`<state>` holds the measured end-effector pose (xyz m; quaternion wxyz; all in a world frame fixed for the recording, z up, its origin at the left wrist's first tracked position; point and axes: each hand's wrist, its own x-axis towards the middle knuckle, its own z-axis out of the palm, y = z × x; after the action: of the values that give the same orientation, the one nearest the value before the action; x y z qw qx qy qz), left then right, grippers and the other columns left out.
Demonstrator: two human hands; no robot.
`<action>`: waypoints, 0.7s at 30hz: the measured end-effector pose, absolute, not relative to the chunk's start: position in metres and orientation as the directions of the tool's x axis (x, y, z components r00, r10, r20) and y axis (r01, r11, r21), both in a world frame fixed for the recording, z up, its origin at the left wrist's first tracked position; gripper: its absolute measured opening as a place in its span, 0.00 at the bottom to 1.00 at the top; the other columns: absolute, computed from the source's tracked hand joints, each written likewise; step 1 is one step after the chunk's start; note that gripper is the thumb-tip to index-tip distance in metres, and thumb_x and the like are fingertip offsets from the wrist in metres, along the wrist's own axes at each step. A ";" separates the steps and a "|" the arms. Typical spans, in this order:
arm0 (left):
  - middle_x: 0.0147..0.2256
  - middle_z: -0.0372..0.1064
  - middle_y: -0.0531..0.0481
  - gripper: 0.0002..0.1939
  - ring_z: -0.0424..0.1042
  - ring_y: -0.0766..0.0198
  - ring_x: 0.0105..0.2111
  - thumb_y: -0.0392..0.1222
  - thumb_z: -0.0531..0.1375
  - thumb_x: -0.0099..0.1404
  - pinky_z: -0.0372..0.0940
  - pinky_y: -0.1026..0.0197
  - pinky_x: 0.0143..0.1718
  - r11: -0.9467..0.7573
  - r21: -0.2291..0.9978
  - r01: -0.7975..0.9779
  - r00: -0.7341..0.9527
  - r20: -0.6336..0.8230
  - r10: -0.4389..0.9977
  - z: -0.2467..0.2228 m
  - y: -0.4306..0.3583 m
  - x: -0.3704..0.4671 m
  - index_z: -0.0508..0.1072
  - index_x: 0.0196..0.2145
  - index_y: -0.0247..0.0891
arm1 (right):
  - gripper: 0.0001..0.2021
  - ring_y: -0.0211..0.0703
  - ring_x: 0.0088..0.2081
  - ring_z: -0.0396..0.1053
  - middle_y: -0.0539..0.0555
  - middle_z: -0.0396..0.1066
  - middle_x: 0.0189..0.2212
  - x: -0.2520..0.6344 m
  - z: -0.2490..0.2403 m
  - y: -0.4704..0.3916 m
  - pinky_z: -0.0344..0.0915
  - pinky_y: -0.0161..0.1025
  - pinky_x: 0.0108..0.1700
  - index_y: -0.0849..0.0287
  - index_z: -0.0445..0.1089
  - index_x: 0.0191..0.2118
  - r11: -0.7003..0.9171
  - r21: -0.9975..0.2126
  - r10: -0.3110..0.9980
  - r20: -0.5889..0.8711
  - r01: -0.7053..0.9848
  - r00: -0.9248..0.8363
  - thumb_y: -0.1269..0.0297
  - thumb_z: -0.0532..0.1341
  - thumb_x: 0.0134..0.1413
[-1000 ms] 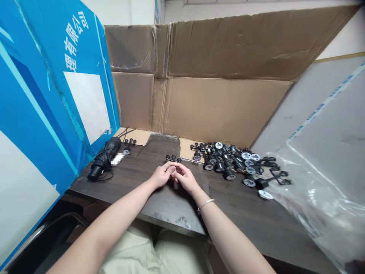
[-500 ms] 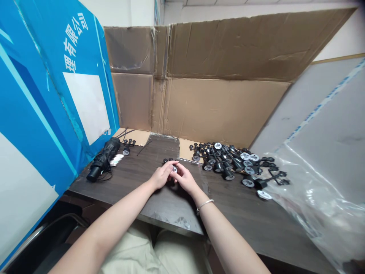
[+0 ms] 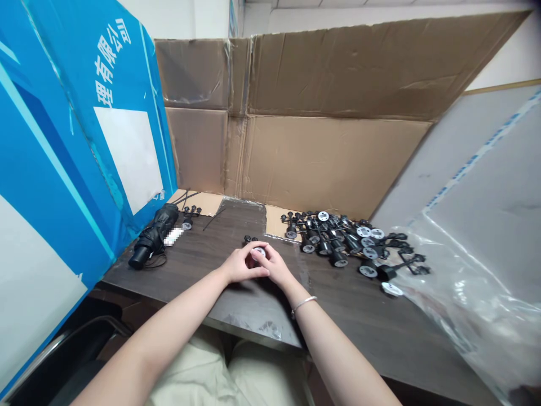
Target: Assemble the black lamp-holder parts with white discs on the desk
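Note:
Over the middle of the dark table, both of my hands close around one black branched part with a white disc end (image 3: 259, 251). My left hand (image 3: 239, 267) curls about its left side, fingers arched over the far edge and thumb stretched toward the right. From the right, my right hand (image 3: 276, 267) grips the same part, its thumb near the white disc. Small black knobs of the part poke out beyond the fingers on the far side. The rest of it is hidden by my hands.
To the right lies a pile of similar black parts (image 3: 338, 239), with a loose white disc (image 3: 391, 289) nearby. Clear plastic sheeting (image 3: 460, 304) covers the right edge. A folded black umbrella (image 3: 155, 234) and another branched part (image 3: 187, 224) lie left. Cardboard (image 3: 329, 163) walls the back.
My left thumb has swung down and across toward the right hand. The white disc has shifted slightly between my fingers; the part stays in about the same place.

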<state>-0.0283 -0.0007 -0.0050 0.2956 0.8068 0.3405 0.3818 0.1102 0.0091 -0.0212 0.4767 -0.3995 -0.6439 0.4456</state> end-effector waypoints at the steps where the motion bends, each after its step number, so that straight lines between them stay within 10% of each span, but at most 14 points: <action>1: 0.37 0.70 0.49 0.36 0.69 0.62 0.33 0.53 0.64 0.47 0.64 0.61 0.38 -0.582 0.732 0.353 0.481 0.392 0.784 -0.004 -0.002 -0.028 0.60 0.52 0.40 | 0.17 0.36 0.24 0.63 0.47 0.64 0.22 0.110 -0.021 0.009 0.60 0.35 0.27 0.59 0.63 0.33 0.289 -0.952 0.939 0.261 0.102 -0.223 0.50 0.58 0.44; 21: 0.29 0.66 0.54 0.39 0.63 0.69 0.23 0.53 0.65 0.44 0.62 0.66 0.26 -0.563 0.744 0.360 0.483 0.368 0.795 -0.001 -0.004 -0.026 0.58 0.52 0.41 | 0.13 0.42 0.26 0.68 0.51 0.70 0.23 0.112 -0.017 0.007 0.63 0.38 0.30 0.56 0.62 0.33 0.412 -0.849 0.910 0.366 0.332 -0.194 0.52 0.51 0.50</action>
<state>-0.0265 -0.0040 -0.0011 0.3008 0.8068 0.3578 0.3615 0.1118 0.0066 -0.0167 0.4571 -0.4404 -0.7050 0.3164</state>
